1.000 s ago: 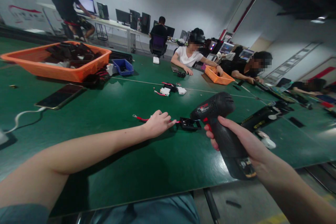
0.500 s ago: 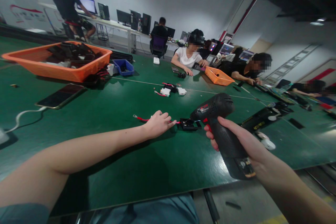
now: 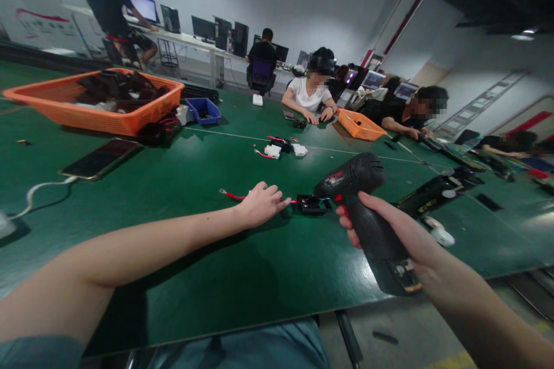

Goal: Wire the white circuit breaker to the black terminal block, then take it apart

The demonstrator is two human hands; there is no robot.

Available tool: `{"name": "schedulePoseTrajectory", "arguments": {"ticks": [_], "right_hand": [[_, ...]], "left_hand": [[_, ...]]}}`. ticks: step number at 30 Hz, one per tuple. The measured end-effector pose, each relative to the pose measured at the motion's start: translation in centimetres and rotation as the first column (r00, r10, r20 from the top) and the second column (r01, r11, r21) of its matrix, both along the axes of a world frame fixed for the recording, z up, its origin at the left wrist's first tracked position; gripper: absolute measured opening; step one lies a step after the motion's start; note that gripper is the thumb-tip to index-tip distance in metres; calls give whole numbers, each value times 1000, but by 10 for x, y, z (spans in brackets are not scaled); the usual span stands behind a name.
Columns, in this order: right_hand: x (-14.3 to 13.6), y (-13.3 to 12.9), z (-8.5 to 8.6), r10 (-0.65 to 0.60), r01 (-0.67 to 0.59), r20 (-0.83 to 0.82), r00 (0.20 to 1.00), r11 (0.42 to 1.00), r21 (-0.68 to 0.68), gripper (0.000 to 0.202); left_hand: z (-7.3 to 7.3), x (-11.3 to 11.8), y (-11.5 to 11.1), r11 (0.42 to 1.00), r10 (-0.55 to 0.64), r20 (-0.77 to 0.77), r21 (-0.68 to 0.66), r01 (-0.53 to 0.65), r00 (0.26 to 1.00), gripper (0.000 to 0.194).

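Note:
A black power screwdriver [image 3: 376,219] is gripped in my right hand [image 3: 402,236], its nose pointing left at a small black housing [image 3: 312,205] on the green table. My left hand [image 3: 263,205] is closed on a red cable [image 3: 236,196], which runs into the left side of that housing. A metal ring terminal shows at the cable's far left end. The tool's tip meets the housing near its top right; the exact contact is too small to make out.
Beyond my hands lie white connectors [image 3: 272,151] with red wires. An orange basket [image 3: 130,121], a blue bin [image 3: 210,119] and a phone [image 3: 101,158] are on the left. Black equipment [image 3: 433,193] stands right. People sit across the table, near a smaller orange basket [image 3: 363,131].
My hands and the tool have barely moved. Across the table, the person in white has brought both hands closer together.

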State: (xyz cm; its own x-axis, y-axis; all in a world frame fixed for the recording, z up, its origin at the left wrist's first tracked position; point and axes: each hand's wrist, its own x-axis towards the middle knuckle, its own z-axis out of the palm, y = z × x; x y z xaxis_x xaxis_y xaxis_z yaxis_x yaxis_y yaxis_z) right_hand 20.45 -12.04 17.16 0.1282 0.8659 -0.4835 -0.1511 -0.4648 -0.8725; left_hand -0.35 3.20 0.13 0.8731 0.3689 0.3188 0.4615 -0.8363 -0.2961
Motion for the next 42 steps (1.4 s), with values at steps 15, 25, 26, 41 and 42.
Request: {"name": "schedulePoseTrajectory", "arguments": {"ticks": [15,25,26,41,42], "right_hand": [[1,0,0,7,-7,0,1000,1000,-9,23],[0,0,0,-7,7,0,1000,1000,-14,24],[1,0,-1,-5,5,-4,1000,1000,-15,25],[1,1,-2,-17,17,-20,1000,1000,-11,23],[1,1,-2,-15,15,-17,1000,1000,-13,23]], "left_hand": [[3,0,-1,1000,2,-15,-7,-2,1000,39],[-3,-1,1,1000,-2,8,16,1,1000,38],[-3,0,1,1000,0,8,17,0,1000,37],[-3,-1,2,1000,-12,23,20,11,1000,38],[-3,-1,2,1000,-14,25,21,13,1000,38]]}}
